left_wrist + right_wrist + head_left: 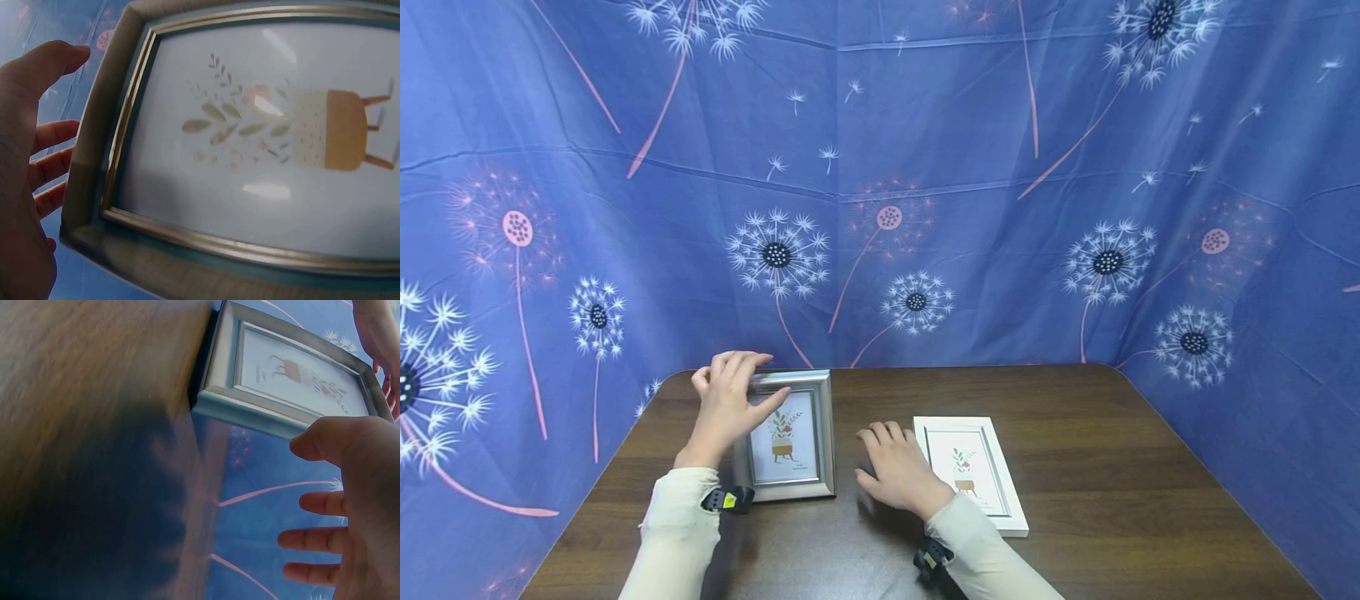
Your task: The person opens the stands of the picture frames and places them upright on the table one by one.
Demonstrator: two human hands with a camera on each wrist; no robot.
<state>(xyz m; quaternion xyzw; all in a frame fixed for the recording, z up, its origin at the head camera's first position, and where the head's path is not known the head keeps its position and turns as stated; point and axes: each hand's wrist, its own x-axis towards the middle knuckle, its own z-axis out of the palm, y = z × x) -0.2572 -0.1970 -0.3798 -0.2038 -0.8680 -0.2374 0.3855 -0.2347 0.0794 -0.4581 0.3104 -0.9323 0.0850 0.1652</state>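
A silver picture frame [831, 433] stands upright on the table, showing a print of a potted plant on a legged stand. My left hand [724, 408] is at its top left corner, thumb spread away from the fingers. In the left wrist view, the thumb [72, 53] is apart from the frame's top edge, and the other fingertips reach partly behind that edge. To the right lies a white picture frame [1015, 508] with a similar print. My right hand [898, 471] hovers palm down by its left side, fingers loosely extended and holding nothing.
The brown wooden table [1120, 467] has rounded back corners. Blue cloth [985, 208] with a dandelion print hangs behind it and along both sides. A dark band with a small device [727, 500] sits on the left wrist, another device [931, 557] on the right.
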